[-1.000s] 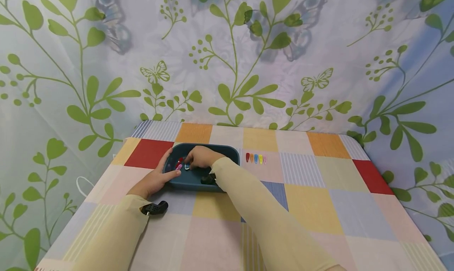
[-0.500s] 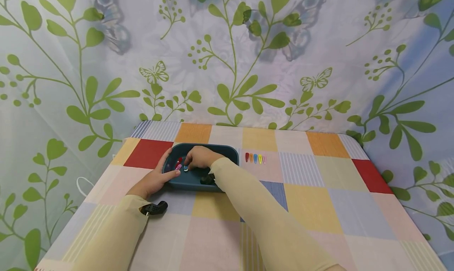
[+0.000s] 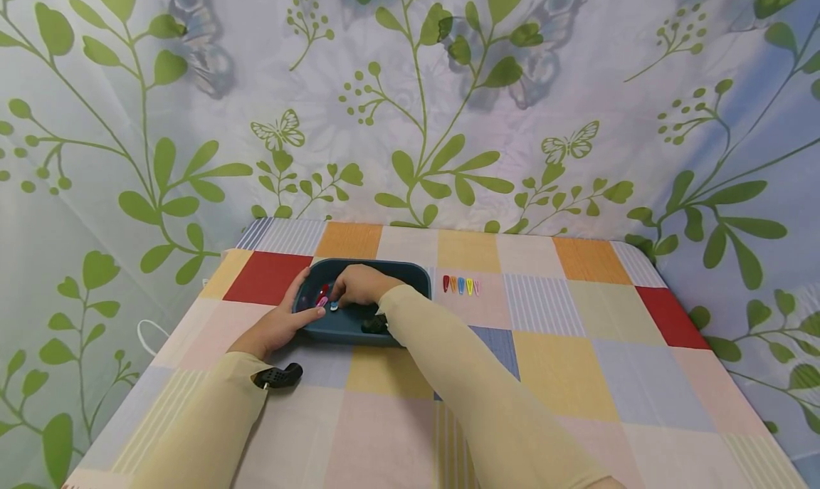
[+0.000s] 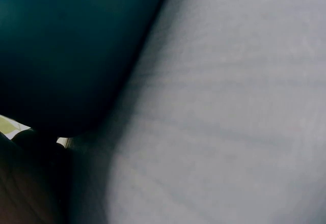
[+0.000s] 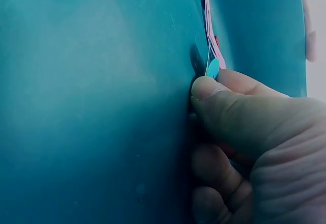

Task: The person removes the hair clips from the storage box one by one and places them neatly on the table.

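Note:
A dark teal plastic tray [image 3: 359, 338] sits on the table. My left hand [image 3: 282, 327] holds its left corner, thumb over the rim and fingers along the outer wall. Inside the tray, my right hand [image 3: 365, 285] pinches a blue hair clip [image 5: 213, 68] between thumb and forefinger, low over the tray floor. Beside it are a pink hair clip [image 5: 210, 28] and a red hair clip [image 3: 323, 290], partly overlapping. The left wrist view shows mostly the tray's outer wall [image 4: 66, 46] and the cloth.
Right of the tray, several hair clips [image 3: 461, 285] lie in a row on the patchwork tablecloth [image 3: 551, 361]: red, orange, blue, yellow and pink. A leaf-patterned curtain [image 3: 410, 119] hangs behind the table. A white cable [image 3: 146, 336] loops at the left edge.
The blue hair clip and the right fingertips have shifted slightly left, closer to the pink hair clip. My left hand keeps its place on the tray.

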`<action>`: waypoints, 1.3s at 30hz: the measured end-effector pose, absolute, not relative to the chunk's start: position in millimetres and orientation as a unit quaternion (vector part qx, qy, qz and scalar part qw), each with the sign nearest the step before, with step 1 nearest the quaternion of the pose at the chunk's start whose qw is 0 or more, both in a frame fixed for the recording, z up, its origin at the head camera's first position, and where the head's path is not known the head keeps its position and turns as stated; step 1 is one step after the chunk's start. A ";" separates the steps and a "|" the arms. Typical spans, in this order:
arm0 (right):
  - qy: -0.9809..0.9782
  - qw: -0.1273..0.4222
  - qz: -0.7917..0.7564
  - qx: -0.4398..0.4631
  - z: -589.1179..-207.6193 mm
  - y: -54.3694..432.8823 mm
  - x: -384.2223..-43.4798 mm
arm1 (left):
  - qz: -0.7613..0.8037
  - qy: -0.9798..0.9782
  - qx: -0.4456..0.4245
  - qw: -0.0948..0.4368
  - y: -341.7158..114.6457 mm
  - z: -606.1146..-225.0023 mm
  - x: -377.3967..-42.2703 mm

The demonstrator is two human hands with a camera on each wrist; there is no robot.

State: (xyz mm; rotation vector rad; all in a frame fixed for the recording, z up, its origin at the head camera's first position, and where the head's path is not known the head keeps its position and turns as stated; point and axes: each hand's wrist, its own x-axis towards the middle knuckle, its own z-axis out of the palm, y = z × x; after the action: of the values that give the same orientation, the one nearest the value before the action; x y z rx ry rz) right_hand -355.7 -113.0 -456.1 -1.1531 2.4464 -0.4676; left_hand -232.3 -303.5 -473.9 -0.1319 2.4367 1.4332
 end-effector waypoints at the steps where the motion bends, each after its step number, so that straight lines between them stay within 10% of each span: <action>1: 0.874 0.196 -0.166 -0.412 -455.8 -112.4 -355.7 | 0.501 0.851 -0.045 0.155 -303.0 -473.8 -232.5; 39: 0.810 0.221 -0.445 -0.313 -410.0 -31.7 -356.1 | 0.485 0.859 -0.046 0.157 -300.8 -469.9 -227.8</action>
State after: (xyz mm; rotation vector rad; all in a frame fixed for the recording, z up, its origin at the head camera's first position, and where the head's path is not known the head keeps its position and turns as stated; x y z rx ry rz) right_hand -356.1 -31.7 -410.0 -0.8661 2.2384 -1.2298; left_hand -227.8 -300.8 -469.9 -0.1325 2.4590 1.3868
